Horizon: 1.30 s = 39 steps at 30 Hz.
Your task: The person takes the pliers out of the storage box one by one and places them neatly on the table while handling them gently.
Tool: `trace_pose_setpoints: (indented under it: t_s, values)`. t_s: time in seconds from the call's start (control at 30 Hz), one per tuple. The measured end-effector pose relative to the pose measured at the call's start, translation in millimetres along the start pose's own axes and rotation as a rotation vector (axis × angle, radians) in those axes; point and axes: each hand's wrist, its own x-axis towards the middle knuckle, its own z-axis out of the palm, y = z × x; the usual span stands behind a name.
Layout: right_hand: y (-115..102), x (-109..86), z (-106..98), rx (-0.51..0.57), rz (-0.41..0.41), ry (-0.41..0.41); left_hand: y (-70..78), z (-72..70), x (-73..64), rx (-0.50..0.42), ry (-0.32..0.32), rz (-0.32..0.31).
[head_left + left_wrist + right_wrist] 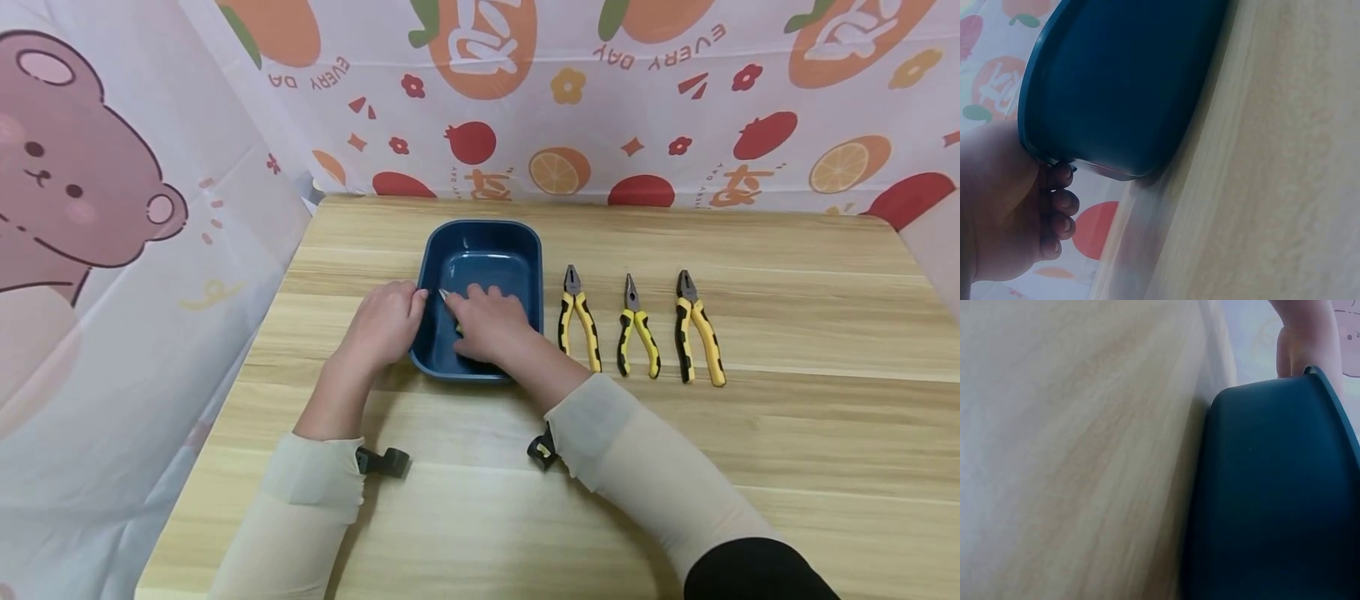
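Note:
A dark blue rectangular tray (480, 377) sits on the wooden table. At its left side my left hand (384, 323) grips the rim, thumb over the edge; in the left wrist view the curled fingers (1063, 203) show against the outer wall. My right hand (491, 321) reaches down inside the tray, its thumb and index finger around a small pair of pliers (459, 328). Only a pointed metal tip and a bit of yellow-green handle show; the palm and fingers hide the rest. In the right wrist view the tray wall (1272, 487) hides the right hand.
To the right of the tray, three pliers lie in a row: yellow-and-black combination pliers (576, 312), smaller needle-nose pliers (634, 329) and another larger pair (697, 329). A printed curtain (600, 108) hangs behind the table (825, 350), and another (187, 292) along its left side.

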Motion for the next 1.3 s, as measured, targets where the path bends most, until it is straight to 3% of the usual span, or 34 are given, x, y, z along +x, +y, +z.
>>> trace_pose_setpoints:
  t_s: [0.3,0.67,0.97,1.3]
  values:
    - [6.6,5.5,1.9,0.055,0.132,-0.032,-1.8,2.2,1.5,-0.002,0.025,0.013]
    - [9.2,8.0,0.2,0.131,0.095,-0.066,0.0,-1.5,0.4,-0.008,-0.003,-0.007]
    - [8.6,8.6,1.8,0.152,0.113,-0.01,0.0,-1.6,0.4,-0.007,-0.013,-0.015]
    - [8.9,9.0,1.1,0.365,0.141,0.081,-0.7,-0.4,-1.5,-0.003,-0.019,-0.011]
